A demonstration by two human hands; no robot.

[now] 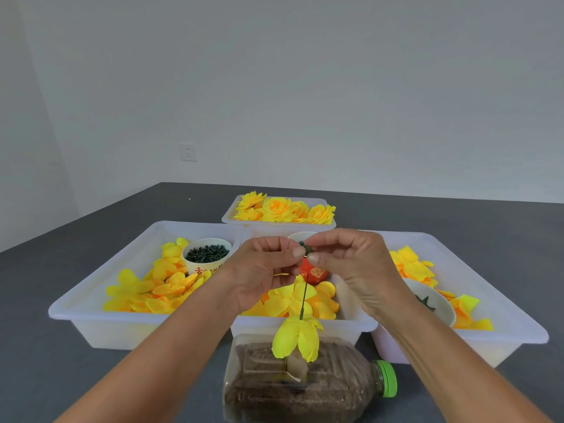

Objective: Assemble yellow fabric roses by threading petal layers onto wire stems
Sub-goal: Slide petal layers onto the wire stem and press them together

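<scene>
My left hand [268,270] pinches the top of a thin green wire stem [304,296] that hangs straight down. A yellow petal layer [296,337] droops from the stem's lower end, above the bottle. My right hand [345,261] pinches a small dark green piece [309,248] at the stem's upper tip, fingertips meeting those of the left hand. Loose yellow petals [293,300] fill the middle tray beneath the hands.
A clear bottle with a green cap [305,383] lies on its side at the near edge. White trays [100,312] hold petals and a cup of green tubes [207,254]. A back tray holds finished roses [283,209]. A white bowl [433,300] sits in the right tray.
</scene>
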